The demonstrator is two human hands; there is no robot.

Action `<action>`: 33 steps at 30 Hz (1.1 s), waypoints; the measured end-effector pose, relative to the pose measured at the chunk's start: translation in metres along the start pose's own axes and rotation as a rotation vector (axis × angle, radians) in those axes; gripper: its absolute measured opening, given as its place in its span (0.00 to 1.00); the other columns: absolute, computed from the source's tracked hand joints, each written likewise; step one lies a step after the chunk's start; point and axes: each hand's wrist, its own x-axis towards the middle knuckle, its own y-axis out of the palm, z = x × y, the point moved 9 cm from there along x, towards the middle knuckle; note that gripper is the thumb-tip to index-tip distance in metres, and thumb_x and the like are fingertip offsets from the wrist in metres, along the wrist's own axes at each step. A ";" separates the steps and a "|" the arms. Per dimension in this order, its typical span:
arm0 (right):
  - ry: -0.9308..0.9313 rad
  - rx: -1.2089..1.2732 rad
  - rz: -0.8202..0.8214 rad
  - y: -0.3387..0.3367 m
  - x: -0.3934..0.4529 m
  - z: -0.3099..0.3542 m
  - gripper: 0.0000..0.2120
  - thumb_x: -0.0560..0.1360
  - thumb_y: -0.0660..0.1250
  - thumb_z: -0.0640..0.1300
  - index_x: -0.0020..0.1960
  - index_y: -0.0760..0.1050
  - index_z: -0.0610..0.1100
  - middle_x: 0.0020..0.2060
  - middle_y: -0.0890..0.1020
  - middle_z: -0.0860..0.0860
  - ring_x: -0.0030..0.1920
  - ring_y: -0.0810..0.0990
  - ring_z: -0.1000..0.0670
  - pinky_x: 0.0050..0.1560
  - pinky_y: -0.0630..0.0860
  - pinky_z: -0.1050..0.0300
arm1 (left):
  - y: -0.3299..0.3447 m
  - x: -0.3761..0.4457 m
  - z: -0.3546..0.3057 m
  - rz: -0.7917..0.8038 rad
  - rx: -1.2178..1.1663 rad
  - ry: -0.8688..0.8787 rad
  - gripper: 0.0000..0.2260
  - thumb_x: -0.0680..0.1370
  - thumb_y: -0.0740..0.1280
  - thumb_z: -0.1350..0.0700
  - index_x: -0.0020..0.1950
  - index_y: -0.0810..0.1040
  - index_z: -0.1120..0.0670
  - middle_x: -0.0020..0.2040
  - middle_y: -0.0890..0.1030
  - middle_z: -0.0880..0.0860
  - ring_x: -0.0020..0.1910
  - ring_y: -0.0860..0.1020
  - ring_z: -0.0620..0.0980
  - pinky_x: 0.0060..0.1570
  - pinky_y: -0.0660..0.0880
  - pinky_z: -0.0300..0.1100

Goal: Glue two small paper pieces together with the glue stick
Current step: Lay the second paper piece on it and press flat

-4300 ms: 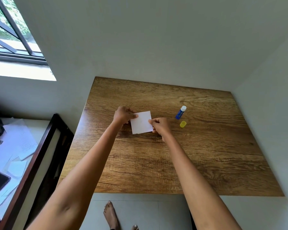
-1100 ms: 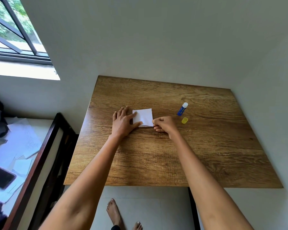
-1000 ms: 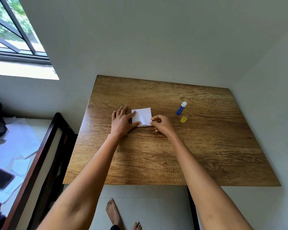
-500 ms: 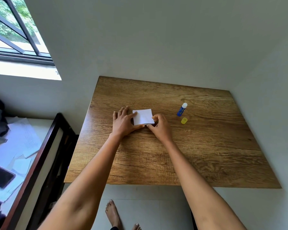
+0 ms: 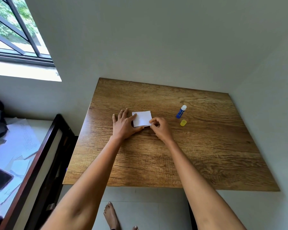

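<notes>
We kept our left hand flat and spread, pinning the white paper pieces mid-table, toward its far edge, so they couldn't slide. Our right hand pinched their near right corner, likely to align or press. The uncapped glue stick and yellow cap lay aside, toward the right edge.

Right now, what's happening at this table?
A person is working on a white paper square lying on the wooden table. The left hand lies flat, pinning its left edge, while the right hand pinches at its near right corner. The blue glue stick lies uncapped to the right, untouched, with its yellow cap beside it.
</notes>
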 end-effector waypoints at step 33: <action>-0.209 -0.281 -0.011 0.035 0.001 0.024 0.23 0.82 0.50 0.42 0.75 0.52 0.39 0.75 0.57 0.43 0.76 0.52 0.47 0.75 0.47 0.54 | 0.001 0.001 0.008 -0.069 -0.014 -0.062 0.25 0.73 0.62 0.37 0.69 0.67 0.42 0.77 0.55 0.57 0.76 0.50 0.56 0.71 0.44 0.60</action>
